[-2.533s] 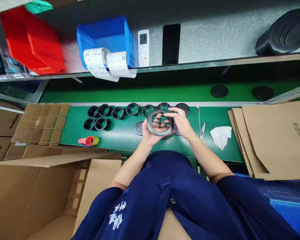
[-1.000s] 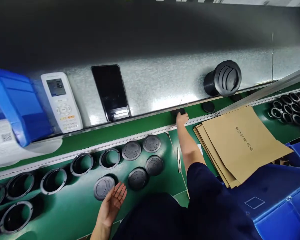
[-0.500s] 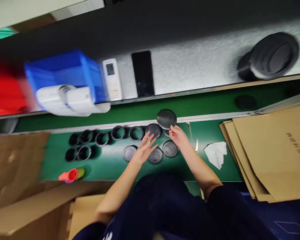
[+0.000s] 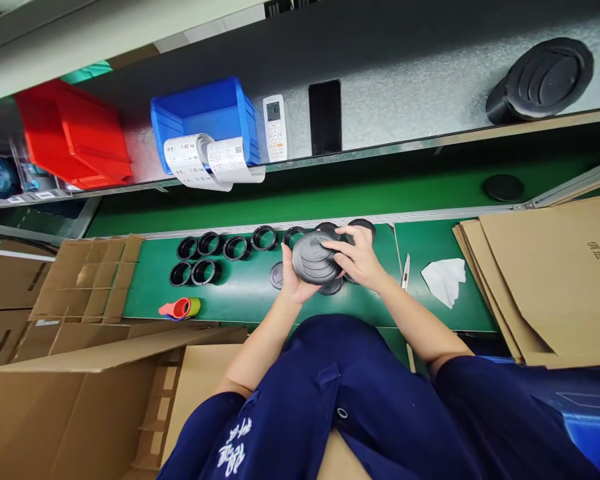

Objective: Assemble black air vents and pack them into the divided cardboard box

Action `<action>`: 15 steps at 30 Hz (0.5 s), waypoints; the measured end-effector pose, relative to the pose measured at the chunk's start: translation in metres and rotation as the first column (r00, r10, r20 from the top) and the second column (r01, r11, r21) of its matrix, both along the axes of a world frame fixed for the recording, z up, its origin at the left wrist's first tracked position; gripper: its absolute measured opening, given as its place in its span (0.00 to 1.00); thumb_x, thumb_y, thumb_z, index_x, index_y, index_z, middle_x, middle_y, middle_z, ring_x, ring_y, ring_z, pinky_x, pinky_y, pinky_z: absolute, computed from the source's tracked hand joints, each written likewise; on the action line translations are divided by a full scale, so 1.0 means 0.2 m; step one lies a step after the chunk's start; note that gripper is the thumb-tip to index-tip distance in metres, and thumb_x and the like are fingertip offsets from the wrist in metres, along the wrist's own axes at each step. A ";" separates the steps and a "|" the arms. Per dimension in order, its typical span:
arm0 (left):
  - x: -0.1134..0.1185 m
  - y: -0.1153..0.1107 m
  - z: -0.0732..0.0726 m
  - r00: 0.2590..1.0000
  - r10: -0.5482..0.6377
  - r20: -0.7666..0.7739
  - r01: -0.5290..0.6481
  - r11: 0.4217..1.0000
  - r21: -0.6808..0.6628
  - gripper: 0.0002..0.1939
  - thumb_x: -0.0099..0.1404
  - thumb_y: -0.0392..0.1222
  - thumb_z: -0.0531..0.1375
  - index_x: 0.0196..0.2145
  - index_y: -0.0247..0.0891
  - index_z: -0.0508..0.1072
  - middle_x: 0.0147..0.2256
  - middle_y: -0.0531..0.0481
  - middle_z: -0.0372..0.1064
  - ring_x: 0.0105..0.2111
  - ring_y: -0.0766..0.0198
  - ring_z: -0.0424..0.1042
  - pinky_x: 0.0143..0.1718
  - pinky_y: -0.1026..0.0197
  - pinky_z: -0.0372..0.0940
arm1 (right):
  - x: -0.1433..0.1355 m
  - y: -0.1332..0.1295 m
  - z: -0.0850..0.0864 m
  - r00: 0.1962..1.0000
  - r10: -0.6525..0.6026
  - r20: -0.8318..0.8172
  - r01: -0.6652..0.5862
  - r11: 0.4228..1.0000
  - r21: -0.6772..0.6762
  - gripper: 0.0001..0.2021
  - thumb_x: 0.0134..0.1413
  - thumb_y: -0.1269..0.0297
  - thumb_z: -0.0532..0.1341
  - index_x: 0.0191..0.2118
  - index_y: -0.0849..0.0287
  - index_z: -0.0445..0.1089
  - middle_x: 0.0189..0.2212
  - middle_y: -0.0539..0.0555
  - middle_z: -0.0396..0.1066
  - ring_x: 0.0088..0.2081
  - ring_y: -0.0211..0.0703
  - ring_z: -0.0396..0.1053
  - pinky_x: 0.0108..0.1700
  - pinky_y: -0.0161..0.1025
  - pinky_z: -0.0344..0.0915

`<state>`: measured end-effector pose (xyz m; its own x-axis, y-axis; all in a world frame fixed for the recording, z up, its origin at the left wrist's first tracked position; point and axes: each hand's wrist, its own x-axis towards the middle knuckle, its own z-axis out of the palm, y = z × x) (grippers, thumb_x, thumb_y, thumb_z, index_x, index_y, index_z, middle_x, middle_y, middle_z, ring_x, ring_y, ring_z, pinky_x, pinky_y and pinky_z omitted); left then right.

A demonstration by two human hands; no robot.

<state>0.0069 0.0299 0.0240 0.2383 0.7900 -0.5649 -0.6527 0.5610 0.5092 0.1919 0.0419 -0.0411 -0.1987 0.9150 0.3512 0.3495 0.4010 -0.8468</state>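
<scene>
A round black vent cover [image 4: 316,258] with curved ridges is held up in front of me, above the green bench. My left hand [image 4: 297,283] cradles it from the left and below, with the thumb along its edge. From the right, my right hand [image 4: 359,255] lays its fingers on the cover's face and edge; its thumb is partly hidden. More black discs lie behind and below the held one, including a disc [image 4: 277,275] to the left and another disc [image 4: 332,287] under it. Several open black rings [image 4: 206,271] stand on the bench's left half.
A utility knife [image 4: 405,272] and white cloth [image 4: 445,280] lie right of my hands, beside stacked cardboard [image 4: 555,280]. Orange and yellow tape-like rings [image 4: 182,308] sit left. An open carton [image 4: 115,407] is at lower left. The shelf above holds a blue bin [image 4: 205,113] and remote [image 4: 275,128].
The cover came down toward me from the far side of the bench in my right hand. My left hand, spread and empty before, now supports it. The view has shifted and become sharper.
</scene>
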 end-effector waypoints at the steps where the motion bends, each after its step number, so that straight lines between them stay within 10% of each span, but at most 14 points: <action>1: 0.01 -0.02 0.01 1.000 -0.007 0.012 0.007 1.000 0.001 0.41 0.68 0.75 0.47 0.61 0.40 0.69 0.58 0.39 0.71 0.64 0.36 0.62 0.61 0.29 0.59 | -0.01 -0.01 0.00 0.998 0.036 0.044 -0.037 0.999 0.007 0.22 0.70 0.47 0.51 0.57 0.44 0.77 0.61 0.56 0.61 0.64 0.59 0.53 0.69 0.62 0.50; 15: 0.05 -0.16 -0.03 0.982 -0.167 0.084 0.176 0.978 -0.109 0.46 0.62 0.80 0.49 0.56 0.37 0.72 0.53 0.31 0.73 0.56 0.32 0.70 0.53 0.25 0.64 | 0.06 -0.17 0.03 0.994 0.027 -0.110 -0.042 0.990 -0.132 0.36 0.73 0.45 0.34 0.56 0.50 0.78 0.60 0.57 0.64 0.64 0.54 0.57 0.71 0.57 0.51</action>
<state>0.0172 -0.0014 0.0188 0.4092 0.6642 -0.6256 -0.5752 0.7201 0.3882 0.2035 0.0079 -0.0357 -0.1987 0.9484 0.2471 0.2413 0.2917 -0.9256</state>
